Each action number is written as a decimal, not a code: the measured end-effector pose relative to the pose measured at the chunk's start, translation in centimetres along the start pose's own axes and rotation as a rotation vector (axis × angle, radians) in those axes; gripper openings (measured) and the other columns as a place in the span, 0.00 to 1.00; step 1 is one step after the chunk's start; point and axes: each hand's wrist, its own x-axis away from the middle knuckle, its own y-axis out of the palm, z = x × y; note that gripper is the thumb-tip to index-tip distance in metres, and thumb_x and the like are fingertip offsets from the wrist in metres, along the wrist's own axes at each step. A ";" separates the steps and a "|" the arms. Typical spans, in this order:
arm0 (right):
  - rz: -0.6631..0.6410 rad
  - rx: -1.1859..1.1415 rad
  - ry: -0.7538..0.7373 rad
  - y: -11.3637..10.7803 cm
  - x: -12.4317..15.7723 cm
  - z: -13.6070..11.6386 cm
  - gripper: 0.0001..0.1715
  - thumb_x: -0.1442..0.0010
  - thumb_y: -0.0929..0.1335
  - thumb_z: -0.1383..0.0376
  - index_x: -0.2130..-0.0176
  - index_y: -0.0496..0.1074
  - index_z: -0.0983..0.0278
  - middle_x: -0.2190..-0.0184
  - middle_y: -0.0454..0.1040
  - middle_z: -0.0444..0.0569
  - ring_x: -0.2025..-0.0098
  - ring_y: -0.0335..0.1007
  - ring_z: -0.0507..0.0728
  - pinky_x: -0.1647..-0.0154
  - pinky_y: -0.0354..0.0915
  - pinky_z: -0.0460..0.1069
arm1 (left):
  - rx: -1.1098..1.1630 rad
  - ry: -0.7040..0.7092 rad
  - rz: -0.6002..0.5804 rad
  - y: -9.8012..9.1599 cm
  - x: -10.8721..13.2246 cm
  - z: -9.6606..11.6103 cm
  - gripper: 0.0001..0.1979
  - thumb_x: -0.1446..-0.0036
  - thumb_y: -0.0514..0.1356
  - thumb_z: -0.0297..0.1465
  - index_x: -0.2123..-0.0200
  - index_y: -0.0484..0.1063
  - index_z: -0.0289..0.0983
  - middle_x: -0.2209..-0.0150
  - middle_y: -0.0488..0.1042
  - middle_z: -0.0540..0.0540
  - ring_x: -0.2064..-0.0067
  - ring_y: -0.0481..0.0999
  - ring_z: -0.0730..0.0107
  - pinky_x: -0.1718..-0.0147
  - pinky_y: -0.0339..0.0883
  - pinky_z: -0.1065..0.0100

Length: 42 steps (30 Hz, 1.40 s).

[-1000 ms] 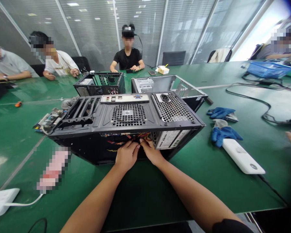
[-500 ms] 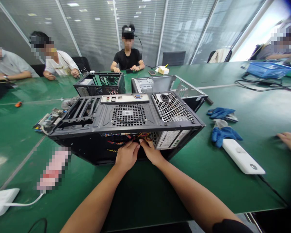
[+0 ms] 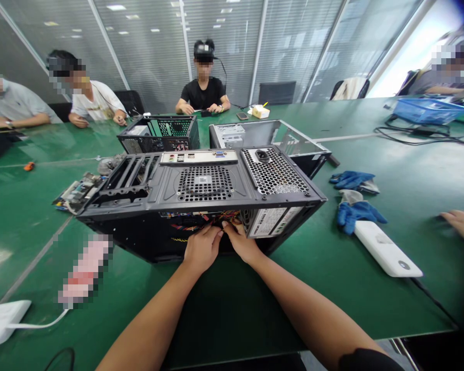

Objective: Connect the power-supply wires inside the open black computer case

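A black computer case lies in front of me, its back panel upward and its open side toward me. Inside hangs a bundle of coloured cables, beside the labelled power supply. My left hand reaches into the opening, thumb and fingers closed on the cables. Close to its right, my right hand is closed on the same bundle, thumb toward the left one. The two thumbs nearly meet. The fingertips and the exact piece between them are partly hidden.
Behind stand two more open cases, a black one and a silver one. Circuit boards lie left. Blue gloves and a white power bank lie right. A co-worker's hand rests at the right edge; other people sit around the table.
My hands stay almost in place at the cables. The cables above my fingers have shifted slightly. The case has not moved.
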 end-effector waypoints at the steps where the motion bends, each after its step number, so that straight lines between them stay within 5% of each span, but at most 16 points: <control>1: 0.003 0.002 -0.004 0.0 0.0 0.0 0.19 0.41 0.64 0.53 0.57 0.75 0.60 0.57 0.78 0.50 0.49 0.70 0.61 0.39 0.56 0.59 | -0.007 -0.001 -0.006 0.0 0.0 0.0 0.11 0.34 0.50 0.32 0.61 0.72 0.39 0.65 0.74 0.48 0.64 0.75 0.69 0.65 0.67 0.70; 42: -0.009 0.030 0.009 -0.2 0.0 -0.4 0.21 0.41 0.64 0.53 0.56 0.75 0.62 0.52 0.75 0.52 0.44 0.66 0.63 0.37 0.52 0.61 | -0.005 0.010 0.135 0.4 -0.1 -0.1 0.10 0.35 0.54 0.34 0.62 0.74 0.39 0.67 0.73 0.47 0.64 0.73 0.68 0.61 0.67 0.67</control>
